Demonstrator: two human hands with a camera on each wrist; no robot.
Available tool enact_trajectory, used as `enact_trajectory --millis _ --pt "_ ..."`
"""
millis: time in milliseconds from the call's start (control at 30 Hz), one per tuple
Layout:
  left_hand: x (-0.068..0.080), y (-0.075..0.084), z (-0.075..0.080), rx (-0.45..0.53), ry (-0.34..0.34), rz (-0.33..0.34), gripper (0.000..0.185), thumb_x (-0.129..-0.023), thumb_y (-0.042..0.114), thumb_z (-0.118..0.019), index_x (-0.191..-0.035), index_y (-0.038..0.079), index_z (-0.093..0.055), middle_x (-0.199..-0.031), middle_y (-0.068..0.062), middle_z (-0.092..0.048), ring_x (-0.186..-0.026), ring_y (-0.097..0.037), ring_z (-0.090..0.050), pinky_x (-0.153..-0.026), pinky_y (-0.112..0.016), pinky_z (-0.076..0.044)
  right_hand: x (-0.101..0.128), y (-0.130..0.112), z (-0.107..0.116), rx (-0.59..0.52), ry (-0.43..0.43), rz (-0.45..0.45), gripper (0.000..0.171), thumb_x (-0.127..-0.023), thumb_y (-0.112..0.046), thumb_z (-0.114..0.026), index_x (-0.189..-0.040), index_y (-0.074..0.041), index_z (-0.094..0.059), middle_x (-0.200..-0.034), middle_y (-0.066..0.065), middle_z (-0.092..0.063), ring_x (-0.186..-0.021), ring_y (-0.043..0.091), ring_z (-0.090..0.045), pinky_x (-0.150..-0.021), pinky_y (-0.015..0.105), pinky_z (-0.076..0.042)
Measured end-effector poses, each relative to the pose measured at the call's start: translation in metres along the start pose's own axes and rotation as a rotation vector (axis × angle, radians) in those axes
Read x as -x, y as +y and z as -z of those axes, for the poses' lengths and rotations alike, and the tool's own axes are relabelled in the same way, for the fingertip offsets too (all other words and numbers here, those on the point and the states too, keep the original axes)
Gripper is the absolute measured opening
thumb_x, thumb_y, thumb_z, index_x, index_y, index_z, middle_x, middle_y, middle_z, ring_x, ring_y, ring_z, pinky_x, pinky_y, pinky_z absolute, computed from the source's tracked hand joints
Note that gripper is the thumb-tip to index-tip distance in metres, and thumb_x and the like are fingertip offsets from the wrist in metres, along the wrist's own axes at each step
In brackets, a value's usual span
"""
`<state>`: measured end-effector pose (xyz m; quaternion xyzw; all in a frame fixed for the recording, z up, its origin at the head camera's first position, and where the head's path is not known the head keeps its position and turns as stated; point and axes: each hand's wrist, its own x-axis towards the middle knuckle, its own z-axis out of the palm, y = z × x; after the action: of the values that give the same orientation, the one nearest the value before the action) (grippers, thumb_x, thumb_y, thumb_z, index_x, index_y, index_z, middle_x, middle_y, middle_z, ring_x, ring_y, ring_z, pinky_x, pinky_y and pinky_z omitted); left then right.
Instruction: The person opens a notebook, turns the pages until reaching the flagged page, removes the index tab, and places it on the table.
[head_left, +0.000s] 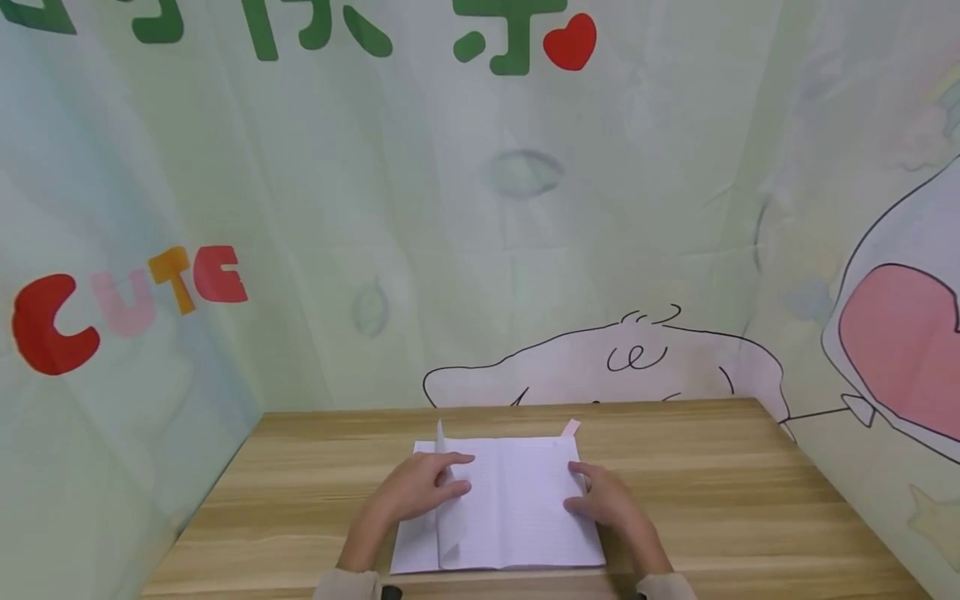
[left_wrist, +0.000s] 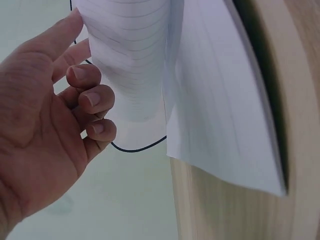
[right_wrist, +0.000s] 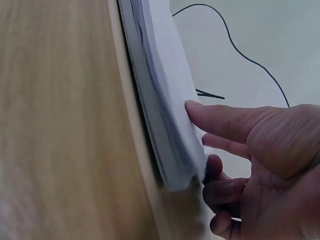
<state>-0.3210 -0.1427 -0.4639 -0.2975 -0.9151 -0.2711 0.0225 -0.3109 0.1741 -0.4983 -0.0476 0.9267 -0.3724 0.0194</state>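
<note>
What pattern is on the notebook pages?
White notebook pages with thin ruled lines, clearest in the left wrist view.

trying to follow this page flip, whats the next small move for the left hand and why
Probably carry the lifted page on leftward and lay it flat. The left hand holds it standing on edge near the notebook's spine, while the right hand rests on the right-hand page, steadying the book on the table.
</note>
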Motion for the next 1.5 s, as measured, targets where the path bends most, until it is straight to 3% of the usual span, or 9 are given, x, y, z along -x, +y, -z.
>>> enact_trajectory --millis 200,333,500,933,1167,1367,1500 --pt "0.001 -0.001 0.002 0.009 -0.024 -0.01 0.039 -0.095 0.029 -0.067 -0.127 0.007 -0.068 -0.061 0.014 -0.045 -0.055 0.0 -0.04 -0.054 -0.022 -0.037 0.0 -0.001 0.0 0.064 0.005 -0.004 0.062 -0.08 -0.013 -0.082 -0.135 0.002 -0.059 -0.119 0.031 -0.064 -0.114 0.046 -0.058 -0.097 0.059 -0.044" --pt "0.001 -0.003 0.004 0.02 -0.044 0.023 0.04 -0.096 0.029 -0.067 -0.129 0.007 -0.067 -0.066 0.013 -0.053 -0.058 -0.001 -0.046 -0.055 -0.024 -0.04 0.0 -0.004 0.002 0.081 0.006 -0.02 0.062 -0.08 -0.015 -0.082 -0.135 0.002 -0.058 -0.127 0.031 -0.06 -0.121 0.048 -0.054 -0.1 0.059 -0.042" --pt "0.003 -0.004 0.008 0.022 -0.042 0.062 0.04 -0.096 0.028 -0.066 -0.131 0.007 -0.066 -0.065 0.011 -0.051 -0.057 -0.002 -0.043 -0.053 -0.025 -0.039 0.0 -0.005 0.003 0.126 0.01 -0.037 0.059 -0.08 -0.016 -0.082 -0.133 0.0 -0.062 -0.128 0.03 -0.06 -0.122 0.049 -0.053 -0.1 0.06 -0.041" --pt "0.009 -0.01 0.014 0.025 -0.049 0.089 0.04 -0.097 0.026 -0.065 -0.131 0.005 -0.065 -0.066 0.009 -0.049 -0.057 -0.005 -0.043 -0.053 -0.026 -0.039 0.003 -0.016 -0.005 0.206 0.085 -0.037 0.043 -0.076 -0.015 -0.085 -0.116 -0.004 -0.074 -0.122 0.026 -0.065 -0.112 0.047 -0.059 -0.088 0.055 -0.049" --pt "0.018 -0.018 0.021 0.068 -0.115 0.147 0.043 -0.095 0.024 -0.067 -0.131 0.0 -0.062 -0.072 0.003 -0.055 -0.063 -0.011 -0.049 -0.055 -0.029 -0.043 0.004 -0.022 -0.005 0.241 0.087 -0.047 0.043 -0.078 -0.015 -0.084 -0.117 -0.003 -0.073 -0.116 0.025 -0.068 -0.096 0.038 -0.064 -0.077 0.049 -0.05" --pt "0.027 -0.024 0.028 0.153 -0.175 0.182 0.047 -0.095 0.02 -0.069 -0.134 -0.005 -0.058 -0.073 0.0 -0.059 -0.066 -0.014 -0.053 -0.059 -0.03 -0.045 0.003 -0.021 -0.007 0.229 0.1 -0.052 0.045 -0.077 -0.014 -0.085 -0.118 -0.002 -0.071 -0.115 0.025 -0.068 -0.095 0.038 -0.064 -0.077 0.05 -0.05" --pt "0.033 -0.026 0.03 0.199 -0.233 0.225 0.048 -0.091 0.011 -0.072 -0.134 -0.005 -0.058 -0.068 -0.001 -0.054 -0.061 -0.015 -0.05 -0.057 -0.028 -0.043 0.002 -0.017 -0.009 0.221 0.11 -0.063 0.052 -0.077 -0.015 -0.084 -0.121 0.004 -0.065 -0.11 0.028 -0.067 -0.093 0.039 -0.064 -0.078 0.051 -0.051"
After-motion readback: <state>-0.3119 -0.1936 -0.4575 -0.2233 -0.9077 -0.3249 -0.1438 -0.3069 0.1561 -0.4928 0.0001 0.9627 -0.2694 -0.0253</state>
